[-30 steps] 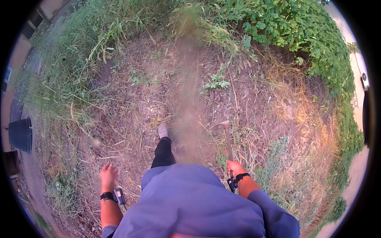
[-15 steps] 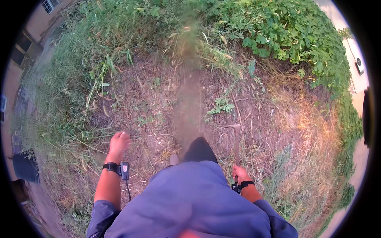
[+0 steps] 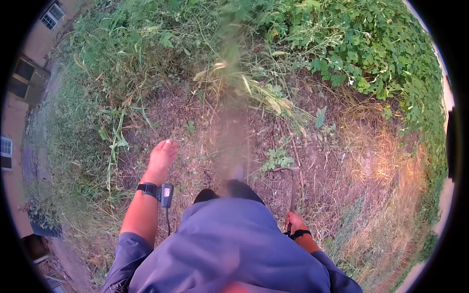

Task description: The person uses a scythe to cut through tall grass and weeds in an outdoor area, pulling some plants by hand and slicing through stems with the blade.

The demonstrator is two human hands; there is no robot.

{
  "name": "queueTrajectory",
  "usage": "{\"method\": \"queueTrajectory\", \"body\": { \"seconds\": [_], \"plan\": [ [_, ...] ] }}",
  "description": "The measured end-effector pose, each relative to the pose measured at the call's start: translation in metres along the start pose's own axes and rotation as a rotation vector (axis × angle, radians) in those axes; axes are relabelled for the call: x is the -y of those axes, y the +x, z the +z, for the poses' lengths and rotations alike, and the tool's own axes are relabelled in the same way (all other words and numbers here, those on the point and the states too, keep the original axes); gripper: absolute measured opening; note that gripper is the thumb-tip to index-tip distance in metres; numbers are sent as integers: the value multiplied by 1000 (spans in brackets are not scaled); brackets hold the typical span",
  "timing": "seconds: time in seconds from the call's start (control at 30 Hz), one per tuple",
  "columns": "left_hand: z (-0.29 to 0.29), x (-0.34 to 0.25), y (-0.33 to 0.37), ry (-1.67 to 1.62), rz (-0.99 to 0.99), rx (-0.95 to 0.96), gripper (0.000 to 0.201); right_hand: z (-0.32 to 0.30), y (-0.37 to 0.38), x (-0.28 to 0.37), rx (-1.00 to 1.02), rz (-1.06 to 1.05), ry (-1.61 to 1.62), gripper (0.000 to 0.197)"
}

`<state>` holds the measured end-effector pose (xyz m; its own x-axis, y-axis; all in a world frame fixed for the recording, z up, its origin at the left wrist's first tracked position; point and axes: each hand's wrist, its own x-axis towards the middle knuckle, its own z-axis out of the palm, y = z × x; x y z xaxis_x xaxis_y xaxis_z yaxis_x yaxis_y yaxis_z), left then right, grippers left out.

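My right hand point(image 3: 296, 222) is wrapped round the wooden handle of a sickle point(image 3: 293, 189). The handle points away from me, and its thin blade lies crosswise at the far end, toward the left, close above the ground. A leafy green weed point(image 3: 278, 159) grows just beyond the blade. My left hand point(image 3: 163, 157) hangs over bare soil, fingers curled together, with nothing visible in it. Both wrists wear black straps; a small grey device point(image 3: 166, 194) with a cable sits at the left one.
Tall grass and weeds point(image 3: 93, 127) stand at the left and far side. Dense leafy vines point(image 3: 376, 53) cover the far right. Cut stalks point(image 3: 273, 100) lie across the far soil, dry straw point(image 3: 381, 161) at the right. A building wall point(image 3: 12, 117) with windows runs along the left.
My left hand has moved a little right and farther away, its fingers now curled. My right hand with the sickle has come slightly nearer. The view has shifted, and my feet have changed position.
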<state>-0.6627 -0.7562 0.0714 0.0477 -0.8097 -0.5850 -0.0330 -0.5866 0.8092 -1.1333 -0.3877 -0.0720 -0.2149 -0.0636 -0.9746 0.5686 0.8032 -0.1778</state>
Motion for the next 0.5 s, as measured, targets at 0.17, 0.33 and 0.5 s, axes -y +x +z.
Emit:
{"method": "queueTrajectory", "body": {
  "seconds": [0.17, 0.33, 0.5],
  "plan": [
    [60, -85, 68, -51, 37, 88, 50, 24, -23, 60, 21, 15, 36, 29],
    [131, -153, 144, -94, 60, 222, 51, 40, -16, 71, -41, 33, 72, 26],
    [186, -184, 256, -188, 56, 263, 52, 79, -54, 94, -82, 113, 150, 24]
  ]
}}
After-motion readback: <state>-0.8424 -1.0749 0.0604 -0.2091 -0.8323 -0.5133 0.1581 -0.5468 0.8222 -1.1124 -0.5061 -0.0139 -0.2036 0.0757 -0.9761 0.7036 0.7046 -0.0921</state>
